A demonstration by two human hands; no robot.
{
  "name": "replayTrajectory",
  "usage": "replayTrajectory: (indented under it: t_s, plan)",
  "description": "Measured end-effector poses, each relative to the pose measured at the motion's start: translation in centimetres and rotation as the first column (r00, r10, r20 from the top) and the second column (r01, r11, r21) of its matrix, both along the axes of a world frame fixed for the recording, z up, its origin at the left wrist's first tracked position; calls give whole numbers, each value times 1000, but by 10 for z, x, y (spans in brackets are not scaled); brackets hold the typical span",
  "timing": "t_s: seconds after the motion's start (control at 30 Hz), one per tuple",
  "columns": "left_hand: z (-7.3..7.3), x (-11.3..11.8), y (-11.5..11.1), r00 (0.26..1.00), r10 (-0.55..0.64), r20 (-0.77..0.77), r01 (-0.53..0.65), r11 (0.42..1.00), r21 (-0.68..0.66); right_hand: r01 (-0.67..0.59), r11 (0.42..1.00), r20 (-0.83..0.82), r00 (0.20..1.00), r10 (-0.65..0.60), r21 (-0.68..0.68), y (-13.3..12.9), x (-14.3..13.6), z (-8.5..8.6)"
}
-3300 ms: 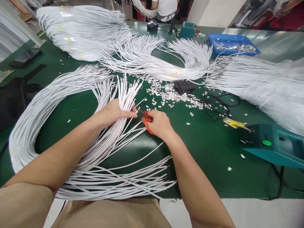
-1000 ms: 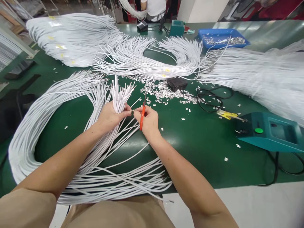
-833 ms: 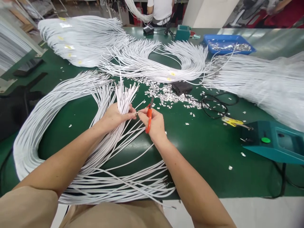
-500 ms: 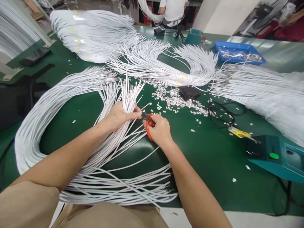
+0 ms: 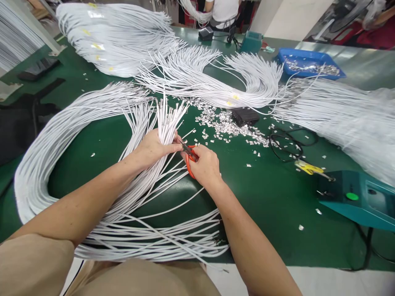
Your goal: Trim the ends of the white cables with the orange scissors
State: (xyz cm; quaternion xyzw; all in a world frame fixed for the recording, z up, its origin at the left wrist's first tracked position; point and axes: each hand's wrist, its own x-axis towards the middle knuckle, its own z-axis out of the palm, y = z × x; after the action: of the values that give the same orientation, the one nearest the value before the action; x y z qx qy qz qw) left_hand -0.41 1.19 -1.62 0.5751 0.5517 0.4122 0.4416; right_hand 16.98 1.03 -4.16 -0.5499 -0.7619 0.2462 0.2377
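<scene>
My left hand [image 5: 159, 149] is closed around a bundle of white cables [image 5: 167, 123], whose ends fan out above the fist. Its thumb and fingertips meet at the right side of the bundle. My right hand [image 5: 206, 165] grips orange-handled scissors [image 5: 189, 166], with the dark blades pointing up and left to the left fingertips. What lies between the blades is too small to make out. Loose cables [image 5: 173, 236] run below both hands, their ends towards the right forearm. A long curved bundle of white cables [image 5: 33, 164] loops round on the left.
Small silvery scraps [image 5: 224, 123] litter the green table [image 5: 262, 213] beside a black block [image 5: 245, 116]. Further cable bundles [image 5: 114, 41] lie behind. A blue tray [image 5: 311, 61], a teal device [image 5: 358, 197] and yellow-handled cutters [image 5: 308, 167] are to the right. A person [image 5: 225, 12] sits beyond.
The scissors have moved slightly left, and their blades now reach the left fingertips. The left hand keeps its hold on the cables. The whole view has shifted a little.
</scene>
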Motion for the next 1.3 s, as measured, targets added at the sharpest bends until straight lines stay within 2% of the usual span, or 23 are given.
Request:
replayTrajectory:
  t_s: [0.17, 0.6, 0.73, 0.8, 0.83, 0.9, 1.0, 1.13, 1.3]
  plan:
    - [1, 0, -1, 996, 10, -85, -8, 1000, 27, 0, 1000, 24, 1000, 0, -5, 0, 0, -2]
    - [-2, -2, -1, 995, 12, 100, -6, 998, -64, -22, 1000, 58, 998, 22, 7, 1, 1, 0]
    - [0, -1, -1, 998, 42, 49, -40, 998, -45, -57, 995, -14, 998, 56, -83, 5, 7, 4]
    - [2, -1, -1, 999, 38, 8, -37, 999, -25, -21, 994, -143, 990, 5, -111, 6, 10, 8]
    - [3, 0, -2, 999, 31, -12, -31, 999, -20, 11, 993, -243, 969, -40, -120, 7, 11, 11]
    - [6, 1, -2, 998, 25, -52, -26, 1000, -14, 54, 985, -461, 879, -125, -163, 7, 10, 15]
    - [10, 5, -4, 994, 13, -112, -14, 1000, -11, -21, 963, -660, 732, -168, -269, 7, 6, 19]
    - [14, 10, -8, 981, 12, -196, -11, 1000, 6, -53, 943, -719, 661, -214, -329, 4, -1, 20]
    - [13, 17, -13, 951, 108, -290, -90, 993, 76, -67, 876, -745, 560, -363, -477, -1, -7, 18]
